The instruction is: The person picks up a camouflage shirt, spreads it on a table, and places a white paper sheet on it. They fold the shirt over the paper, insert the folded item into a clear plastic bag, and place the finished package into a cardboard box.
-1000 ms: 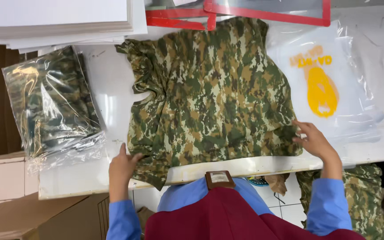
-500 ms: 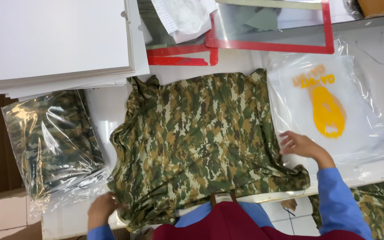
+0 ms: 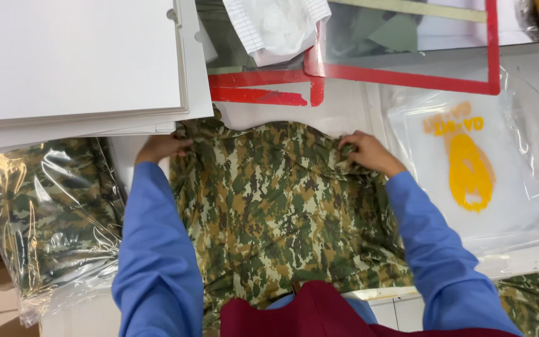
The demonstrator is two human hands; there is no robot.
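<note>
A camouflage shirt [image 3: 276,206] in green, tan and brown lies spread on the white table [image 3: 344,112] in front of me. My left hand [image 3: 162,147] grips its far left corner, fingers closed on the cloth. My right hand [image 3: 366,151] pinches a bunched fold at the far right edge of the shirt. Both arms, in blue sleeves, reach out over the garment.
A bagged camouflage garment [image 3: 38,212] lies at the left. A stack of white boards [image 3: 76,62] sits at the back left. Clear plastic bags with a yellow print [image 3: 469,168] lie at the right. A red frame [image 3: 407,68] stands behind.
Both hands left the near edge of the shirt and reached to its far edge, where they now grip the cloth. The view tilted forward over the table.
</note>
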